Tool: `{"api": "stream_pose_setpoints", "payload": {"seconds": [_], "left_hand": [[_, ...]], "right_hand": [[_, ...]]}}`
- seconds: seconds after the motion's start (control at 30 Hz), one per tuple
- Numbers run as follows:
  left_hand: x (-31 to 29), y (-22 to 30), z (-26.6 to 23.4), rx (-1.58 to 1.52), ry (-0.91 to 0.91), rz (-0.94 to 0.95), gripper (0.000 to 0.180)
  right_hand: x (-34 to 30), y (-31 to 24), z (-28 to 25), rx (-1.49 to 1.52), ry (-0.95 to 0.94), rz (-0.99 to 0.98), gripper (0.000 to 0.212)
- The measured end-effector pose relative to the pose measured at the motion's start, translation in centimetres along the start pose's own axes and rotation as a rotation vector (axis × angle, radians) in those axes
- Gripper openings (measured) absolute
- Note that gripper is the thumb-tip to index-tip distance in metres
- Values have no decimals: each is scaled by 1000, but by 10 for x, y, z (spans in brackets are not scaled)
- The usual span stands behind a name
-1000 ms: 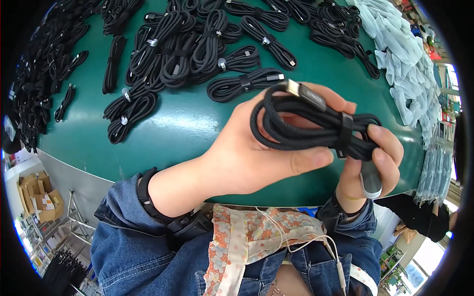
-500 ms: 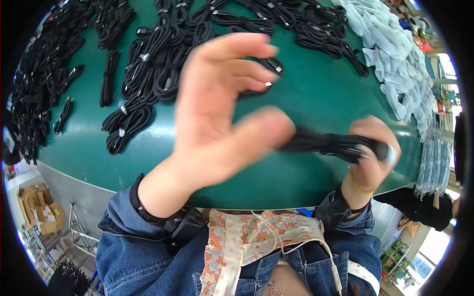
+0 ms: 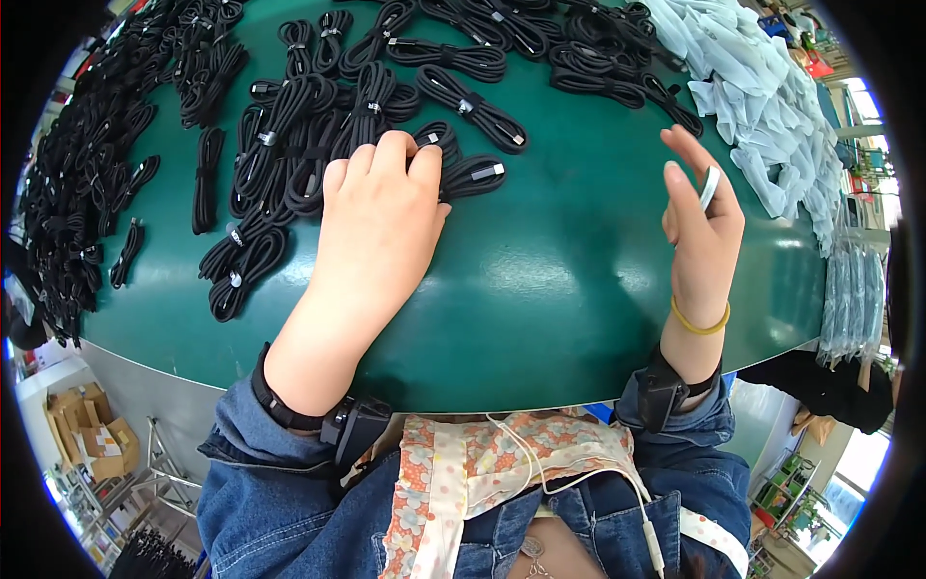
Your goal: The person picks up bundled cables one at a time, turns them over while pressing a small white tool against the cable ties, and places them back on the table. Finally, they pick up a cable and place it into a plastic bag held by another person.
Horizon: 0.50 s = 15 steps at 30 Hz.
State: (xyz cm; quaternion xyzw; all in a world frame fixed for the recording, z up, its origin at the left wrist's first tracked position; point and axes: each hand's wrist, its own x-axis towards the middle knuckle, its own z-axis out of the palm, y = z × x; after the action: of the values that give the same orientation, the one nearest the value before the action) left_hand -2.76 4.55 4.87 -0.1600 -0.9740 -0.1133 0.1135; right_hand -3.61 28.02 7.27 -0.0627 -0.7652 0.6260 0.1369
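My left hand (image 3: 381, 207) is closed over the near edge of the pile of coiled black cables, its back toward me. From beneath its fingers juts a coiled black cable (image 3: 477, 176) with a pale connector end; the fingertips are hidden. Just beyond lies another black coil (image 3: 473, 108), tied with a light band. My right hand (image 3: 704, 217) is raised at the right with fingers stretched and apart, and no cable is in it. A pale strip (image 3: 710, 187) sits at its fingers; I cannot tell whether it is worn or held.
A green table (image 3: 540, 328) spreads before me. Heaps of bundled black cables (image 3: 87, 183) cover its left, with more along the back. Pale translucent bags (image 3: 762, 106) are piled at the far right, and flat clear packets (image 3: 849, 304) hang near the right edge.
The cable bundle that my right hand gripped is out of it, and that hand has opened and moved farther away. My left hand went from open in mid-air down onto the cables.
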Motion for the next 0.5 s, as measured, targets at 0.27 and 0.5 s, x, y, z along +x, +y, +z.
{"api": "stream_pose_setpoints", "payload": {"seconds": [0.27,0.5], "left_hand": [[0,6,12,-22,-12,155,29],[-1,21,3,-575,-28,237,28]], "right_hand": [[-10,4,6,-113,-210,-126,21],[-16,-3,10,-157,-608,-151,26]]}}
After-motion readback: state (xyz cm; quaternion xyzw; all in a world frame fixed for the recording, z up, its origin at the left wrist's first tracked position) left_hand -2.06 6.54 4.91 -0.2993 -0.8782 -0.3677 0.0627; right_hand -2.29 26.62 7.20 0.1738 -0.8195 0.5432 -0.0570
